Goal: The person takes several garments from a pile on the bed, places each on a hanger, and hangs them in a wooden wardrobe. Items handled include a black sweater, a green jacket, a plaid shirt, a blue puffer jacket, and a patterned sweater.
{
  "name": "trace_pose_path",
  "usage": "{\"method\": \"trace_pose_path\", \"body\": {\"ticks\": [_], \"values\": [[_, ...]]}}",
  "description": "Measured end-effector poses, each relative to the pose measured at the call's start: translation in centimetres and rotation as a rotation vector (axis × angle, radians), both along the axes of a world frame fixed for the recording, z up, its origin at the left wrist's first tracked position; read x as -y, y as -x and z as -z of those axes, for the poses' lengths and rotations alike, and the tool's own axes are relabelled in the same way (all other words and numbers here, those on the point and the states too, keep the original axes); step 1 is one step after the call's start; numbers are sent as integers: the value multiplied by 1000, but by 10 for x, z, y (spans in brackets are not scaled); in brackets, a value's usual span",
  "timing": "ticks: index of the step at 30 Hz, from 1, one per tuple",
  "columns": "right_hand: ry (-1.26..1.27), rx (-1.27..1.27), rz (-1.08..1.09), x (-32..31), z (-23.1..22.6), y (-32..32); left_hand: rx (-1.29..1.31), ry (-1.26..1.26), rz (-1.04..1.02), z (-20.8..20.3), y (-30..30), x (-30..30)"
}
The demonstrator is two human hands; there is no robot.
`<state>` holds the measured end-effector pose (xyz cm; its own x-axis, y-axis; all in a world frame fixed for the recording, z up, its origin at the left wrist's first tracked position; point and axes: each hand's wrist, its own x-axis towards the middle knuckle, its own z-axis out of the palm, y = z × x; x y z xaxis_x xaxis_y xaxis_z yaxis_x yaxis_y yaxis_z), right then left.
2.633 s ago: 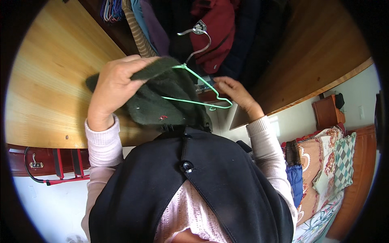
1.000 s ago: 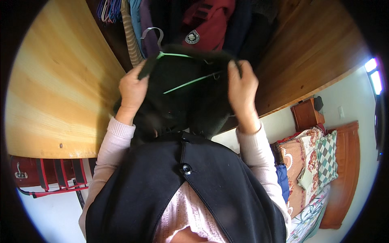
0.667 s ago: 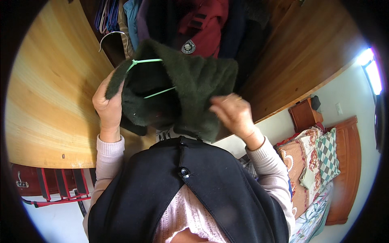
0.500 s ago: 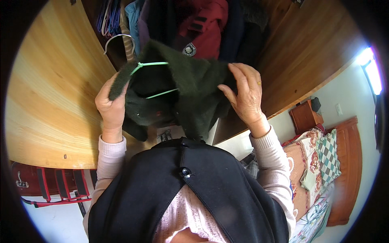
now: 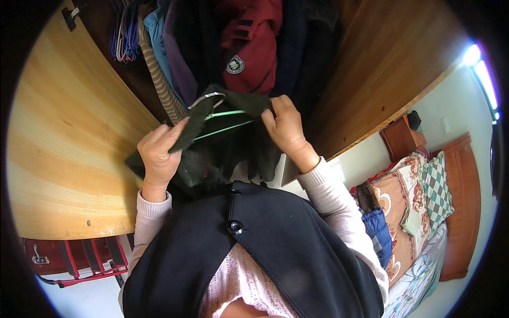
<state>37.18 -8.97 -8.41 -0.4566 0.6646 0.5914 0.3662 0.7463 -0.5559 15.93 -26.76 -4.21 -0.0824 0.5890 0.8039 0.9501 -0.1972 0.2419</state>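
- Left hand (image 5: 160, 153), left of centre: grip pinching 1 edge of the garment, thumb on top.
- Right hand (image 5: 288, 127), right of centre: grip pinching the opposite edge.
- Garment (image 5: 233, 153) — dark green, mid-frame, stretched between the 2 hands.
- Hanger (image 5: 225, 114) — in the garment's opening, 2 green bars and a metal hook showing.
- Red jacket (image 5: 252, 53) at top centre; bed (image 5: 400, 212) at lower right.

Dark green fuzzy garment (image 5: 225, 151) held up, spread open; light-green hanger (image 5: 228, 113) partly inside, silver hook (image 5: 213, 94) topmost
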Motion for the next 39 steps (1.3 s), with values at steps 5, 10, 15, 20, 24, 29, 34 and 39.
{"method": "trace_pose_path", "body": {"ticks": [5,10,15,20,24,29,34,39], "values": [[52,-127,-347,10,-22,3,-32,45,45,-3,-1,-5],[-114,10,-565,10,-45,-7,205,50,127,7,3,-7],[384,290,-718,14,-33,-19,191,109,187,18,5,-13],[512,-37,-568,24,5,-19,59,-10,85,20,11,-38],[795,-235,-421,25,6,-35,272,34,-15,26,21,-34],[818,-386,-287,30,-9,-62,383,511,275,22,-16,-25],[836,-381,-289,40,-6,-114,444,268,262,43,6,-33],[819,-464,-414,48,7,-142,598,109,277,51,30,-72]]}}
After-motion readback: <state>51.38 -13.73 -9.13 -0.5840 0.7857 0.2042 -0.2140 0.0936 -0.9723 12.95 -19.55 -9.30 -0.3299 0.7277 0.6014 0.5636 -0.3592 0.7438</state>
